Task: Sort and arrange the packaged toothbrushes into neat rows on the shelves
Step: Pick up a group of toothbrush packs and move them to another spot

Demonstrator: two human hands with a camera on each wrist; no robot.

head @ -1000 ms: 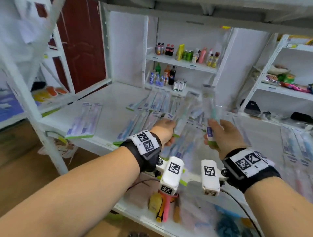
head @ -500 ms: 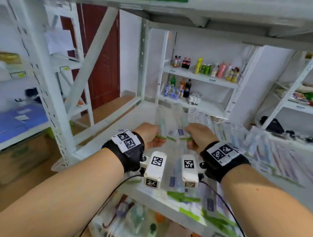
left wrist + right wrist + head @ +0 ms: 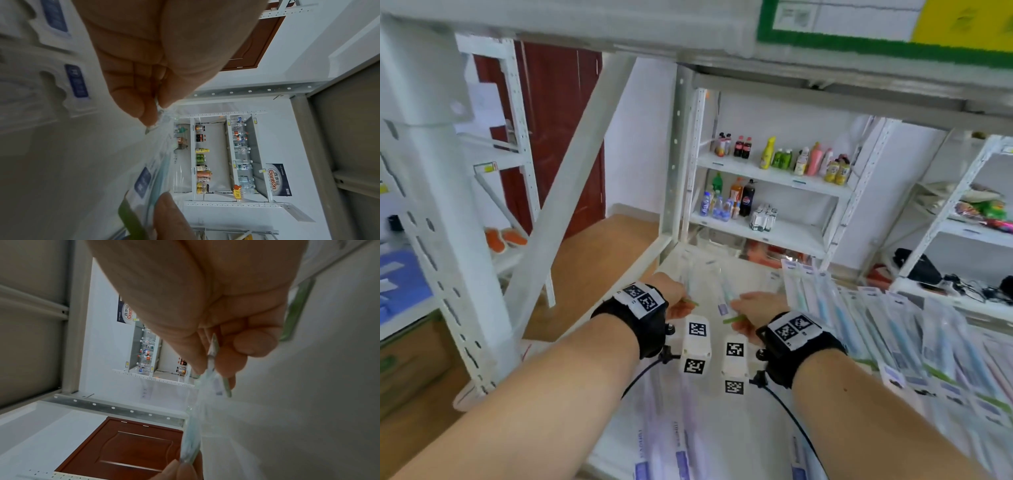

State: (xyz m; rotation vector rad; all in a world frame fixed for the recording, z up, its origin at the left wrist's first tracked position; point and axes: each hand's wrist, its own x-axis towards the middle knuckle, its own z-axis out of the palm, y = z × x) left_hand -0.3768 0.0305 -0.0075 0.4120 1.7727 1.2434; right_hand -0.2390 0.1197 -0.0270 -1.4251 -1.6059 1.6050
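My left hand (image 3: pixel 676 298) pinches the green-edged end of a clear packaged toothbrush (image 3: pixel 688 279). Beside it my right hand (image 3: pixel 755 306) pinches a second pack (image 3: pixel 724 301) with a blue label. Both packs point away from me, low over the far left part of the white shelf (image 3: pixel 751 277). In the left wrist view my fingers (image 3: pixel 144 100) close on the pack's thin edge (image 3: pixel 162 116). The right wrist view shows the other pack (image 3: pixel 212 353) squeezed between thumb and fingers (image 3: pixel 252 344). A long row of packaged toothbrushes (image 3: pixel 893 335) lies on the shelf to the right.
More packs (image 3: pixel 678 455) lie near the shelf's front edge under my forearms. A diagonal brace (image 3: pixel 571 192) and an upright post (image 3: pixel 674 164) bound the shelf's left end. An upper shelf (image 3: pixel 619 31) hangs overhead. Bottles (image 3: pixel 774 161) stand on a rack behind.
Both hands have carried their packs leftward to the shelf's left end and drawn closer together, lower over the surface. My view has swung left with them.
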